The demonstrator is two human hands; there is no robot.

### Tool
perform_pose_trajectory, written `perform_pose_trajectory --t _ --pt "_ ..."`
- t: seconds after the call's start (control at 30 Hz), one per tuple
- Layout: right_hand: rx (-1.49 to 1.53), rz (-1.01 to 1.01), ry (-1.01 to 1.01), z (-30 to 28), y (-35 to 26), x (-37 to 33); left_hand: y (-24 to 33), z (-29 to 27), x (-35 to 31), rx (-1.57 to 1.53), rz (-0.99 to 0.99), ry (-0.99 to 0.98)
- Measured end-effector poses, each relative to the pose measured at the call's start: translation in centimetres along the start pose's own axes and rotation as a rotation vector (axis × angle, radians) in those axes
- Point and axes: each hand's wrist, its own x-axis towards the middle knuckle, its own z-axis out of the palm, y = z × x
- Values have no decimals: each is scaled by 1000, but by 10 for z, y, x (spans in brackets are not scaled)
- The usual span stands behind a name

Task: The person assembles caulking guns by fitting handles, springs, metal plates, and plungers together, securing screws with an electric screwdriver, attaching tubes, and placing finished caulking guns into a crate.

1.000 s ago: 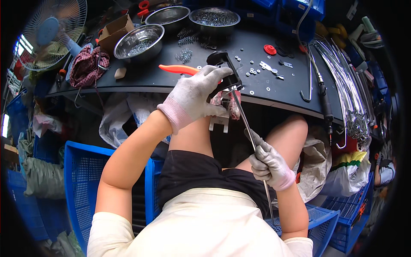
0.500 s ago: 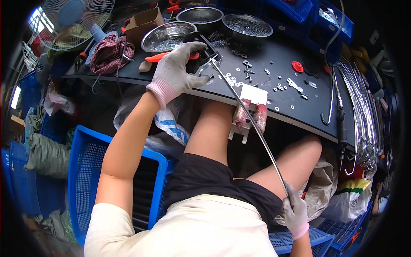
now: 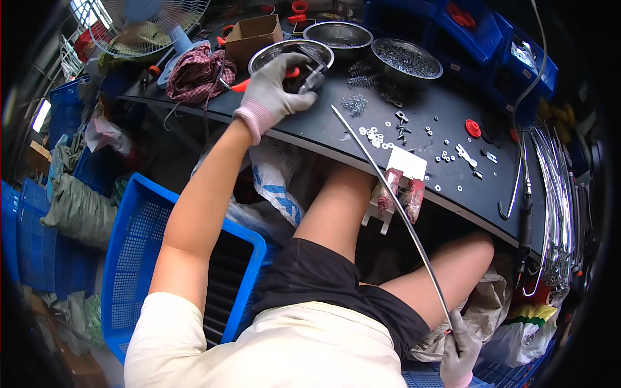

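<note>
My left hand [image 3: 275, 92], in a pale glove with a pink cuff, is raised over the near edge of the bench. Its fingers curl round a dark piece with an orange-red lever [image 3: 241, 85] and a greyish clear part [image 3: 314, 78]; the fingers hide much of it. Low on the right, my gloved right hand [image 3: 460, 346] grips the lower end of a long thin metal rod [image 3: 402, 212]. The rod slants up to the left across my lap, and its upper tip stands apart from the dark piece. White washers [image 3: 373, 137] and small springs [image 3: 354, 105] lie near that tip.
A white block [image 3: 407, 163] with two wrapped pink rolls sits at the bench edge. Behind are metal bowls [image 3: 407, 58], a cardboard box [image 3: 253, 35] and a fan [image 3: 139, 26]. Bent metal rods [image 3: 555, 213] hang at right; a blue crate [image 3: 139, 258] stands left.
The rod's upper end, earlier at the dark piece, is now clear of it. My right hand has drawn the rod down and toward me. The whole view has shifted slightly.
</note>
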Motion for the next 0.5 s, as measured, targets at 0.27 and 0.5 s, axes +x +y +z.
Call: perform_pose_trajectory --t 0.27,0.5 --pt "-680 -679 307 1 27 -3 37 -24 -9 -222 -247 -29" --pt "-614 -660 287 4 26 0 49 -21 -18 -292 -309 -146"
